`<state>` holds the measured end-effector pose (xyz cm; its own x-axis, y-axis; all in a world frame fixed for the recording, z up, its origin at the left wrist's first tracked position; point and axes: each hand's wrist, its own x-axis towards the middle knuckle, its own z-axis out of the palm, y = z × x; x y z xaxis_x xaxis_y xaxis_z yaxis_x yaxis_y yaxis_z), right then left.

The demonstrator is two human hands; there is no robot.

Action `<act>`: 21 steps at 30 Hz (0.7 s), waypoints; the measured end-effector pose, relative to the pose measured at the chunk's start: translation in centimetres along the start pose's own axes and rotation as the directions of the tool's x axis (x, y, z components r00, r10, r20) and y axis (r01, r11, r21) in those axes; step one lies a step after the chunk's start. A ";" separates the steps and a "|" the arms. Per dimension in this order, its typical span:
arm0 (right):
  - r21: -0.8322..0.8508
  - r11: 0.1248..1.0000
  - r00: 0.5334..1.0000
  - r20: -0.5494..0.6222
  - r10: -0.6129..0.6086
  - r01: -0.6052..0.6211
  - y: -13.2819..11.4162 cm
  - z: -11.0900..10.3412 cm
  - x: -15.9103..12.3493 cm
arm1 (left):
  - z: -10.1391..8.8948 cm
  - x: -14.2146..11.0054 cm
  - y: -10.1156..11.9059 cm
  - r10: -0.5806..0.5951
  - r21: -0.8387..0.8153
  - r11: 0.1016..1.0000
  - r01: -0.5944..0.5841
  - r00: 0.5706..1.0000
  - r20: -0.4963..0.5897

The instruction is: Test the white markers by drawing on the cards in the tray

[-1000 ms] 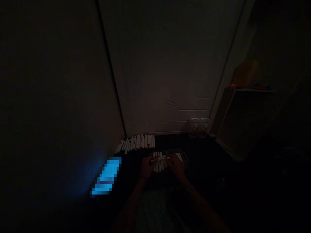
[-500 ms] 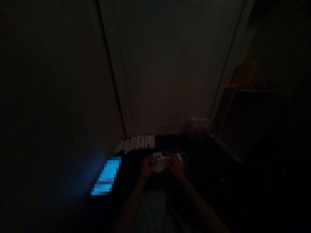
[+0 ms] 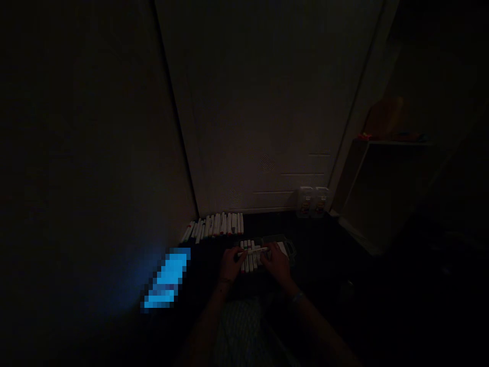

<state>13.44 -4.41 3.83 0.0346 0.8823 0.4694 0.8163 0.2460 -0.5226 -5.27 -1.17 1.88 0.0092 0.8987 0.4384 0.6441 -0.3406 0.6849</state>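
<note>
A white marker [image 3: 254,251] lies crosswise between my hands, one end in each. My left hand [image 3: 231,262] is closed on its left end. The right end is pinched in my right hand [image 3: 278,262]. Directly beneath it, several white markers [image 3: 247,264] with coloured ends lie side by side, pointing away from me. They are in or beside an open clear plastic case [image 3: 278,238], whose handle [image 3: 292,248] shows past my right hand. Something white, perhaps paper, shows in the case's right part. The dim light hides the finer detail of my fingertips.
A row of several white markers [image 3: 221,224] lies along the wall at the back left. Two clear plastic cases [image 3: 312,202] stand upright at the back right. A glowing, pixelated screen [image 3: 168,279] is to my left. A shelf unit [image 3: 369,188] stands on the right.
Both hands keep the marker in almost the same place over the others. Its angle looks slightly altered; nothing has been let go or picked up.
</note>
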 end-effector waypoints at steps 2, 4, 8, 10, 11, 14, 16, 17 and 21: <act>0.006 1.000 1.000 -0.005 -0.008 0.008 0.0 0.0 0.0 | 0.0 0.0 0.0 0.005 0.000 1.000 -0.005 1.000 0.001; 0.007 1.000 1.000 -0.008 -0.009 0.009 0.0 0.1 -0.1 | 0.0 0.0 0.0 0.007 0.002 1.000 -0.007 1.000 -0.003; 0.001 1.000 1.000 -0.010 -0.004 0.004 0.0 0.1 -0.1 | 0.0 0.0 0.0 -0.003 0.014 1.000 0.003 1.000 0.003; -0.004 1.000 1.000 -0.005 -0.004 0.004 0.0 0.1 -0.1 | -0.1 0.0 0.1 0.000 0.017 1.000 0.000 1.000 0.010; -0.009 1.000 1.000 -0.003 -0.001 0.001 0.0 0.1 -0.1 | -0.1 0.0 0.2 0.000 0.018 1.000 0.000 1.000 0.010; -0.019 1.000 1.000 -0.005 0.009 -0.009 0.0 0.1 0.0 | -0.1 0.0 0.2 -0.004 0.012 1.000 0.003 1.000 0.009; -0.019 1.000 1.000 -0.009 0.009 -0.009 0.0 0.1 0.0 | -0.1 0.0 0.2 -0.003 0.004 1.000 0.003 1.000 0.010; -0.017 1.000 1.000 -0.011 0.005 -0.005 0.0 0.1 0.0 | -0.1 -0.1 0.2 -0.001 0.000 1.000 0.001 1.000 0.010; -0.011 1.000 1.000 -0.006 -0.003 0.003 0.1 0.1 0.0 | -0.1 -0.1 0.2 0.001 -0.007 1.000 0.000 1.000 0.007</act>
<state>13.43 -4.36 3.68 0.0351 0.8791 0.4753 0.8224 0.2447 -0.5135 -5.25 -1.36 2.03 0.0151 0.9005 0.4345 0.6389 -0.3430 0.6886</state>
